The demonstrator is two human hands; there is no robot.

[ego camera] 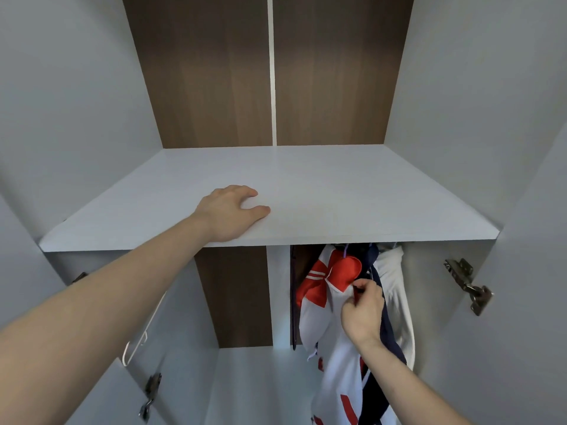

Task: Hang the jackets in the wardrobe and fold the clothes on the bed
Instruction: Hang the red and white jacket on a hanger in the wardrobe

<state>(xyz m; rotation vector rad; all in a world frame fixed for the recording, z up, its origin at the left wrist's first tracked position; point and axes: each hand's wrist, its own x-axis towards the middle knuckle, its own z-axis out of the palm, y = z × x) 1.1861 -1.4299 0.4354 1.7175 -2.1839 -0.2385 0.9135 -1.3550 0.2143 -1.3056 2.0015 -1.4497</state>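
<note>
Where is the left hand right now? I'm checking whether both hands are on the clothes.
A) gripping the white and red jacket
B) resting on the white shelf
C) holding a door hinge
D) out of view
B: the left hand lies on the white shelf, while only the right hand pinches the white and red jacket.

Soft even daylight, wide-angle edge distortion.

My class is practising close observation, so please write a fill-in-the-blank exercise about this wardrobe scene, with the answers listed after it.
1. The left hand rests on the white ____ of the wardrobe.
2. The right hand pinches the white jacket just below its ____ collar.
3. The jacket hangs ____ the shelf.
4. A metal ____ is fixed to the wardrobe's right side panel.

Answers: shelf; red; below; hinge
</note>
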